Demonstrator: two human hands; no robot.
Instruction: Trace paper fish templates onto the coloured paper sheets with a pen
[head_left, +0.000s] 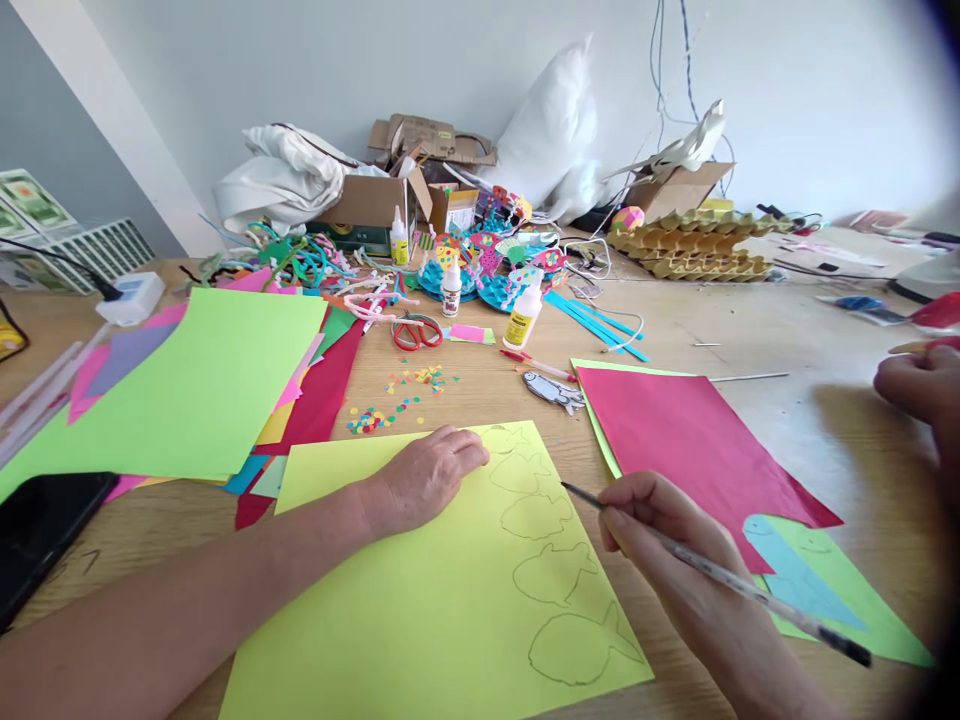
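My left hand (426, 475) rests on a sheet of yellow paper (375, 610), its fingers curled in and pressing near the upper edge. The underside of those fingers is hidden. Along the sheet's right side runs a column of several pencil-thin fish outlines (570, 648). In my right hand (671, 545) is a slim pen (739, 582) with a clear barrel and black end. Its dark tip hovers by the right edge of the sheet, beside the middle outlines. Beyond the sheet lies a grey-and-white fish cutout (553, 391), near a red pen (536, 366).
Coloured papers (187, 390) and a black phone (49, 535) lie left. Red scissors (417, 332), glue bottles (523, 312) and confetti (390, 415) are ahead. Red paper (675, 430) lies right, with another person's hand (919, 385) beyond. Egg trays (686, 245) and boxes (367, 205) stand behind.
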